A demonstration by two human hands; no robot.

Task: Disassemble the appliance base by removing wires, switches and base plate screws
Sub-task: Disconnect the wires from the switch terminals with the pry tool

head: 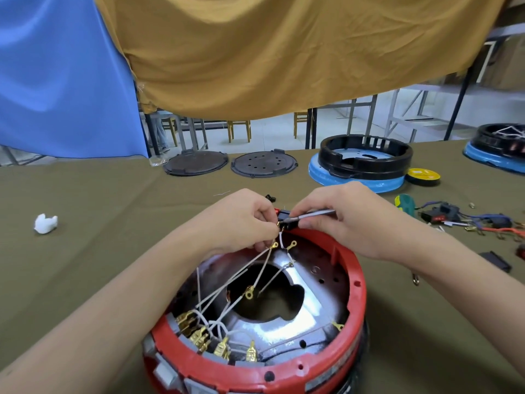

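At frame centre, above the red base's (352,282) far rim, our left hand (244,220) pinches a white wire (262,258); our right hand (349,220) grips the black switch (287,216), long axis left-right.

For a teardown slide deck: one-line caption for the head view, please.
Both hands, left hand and right hand, pinch a small black switch and its white wires above the round red appliance base.
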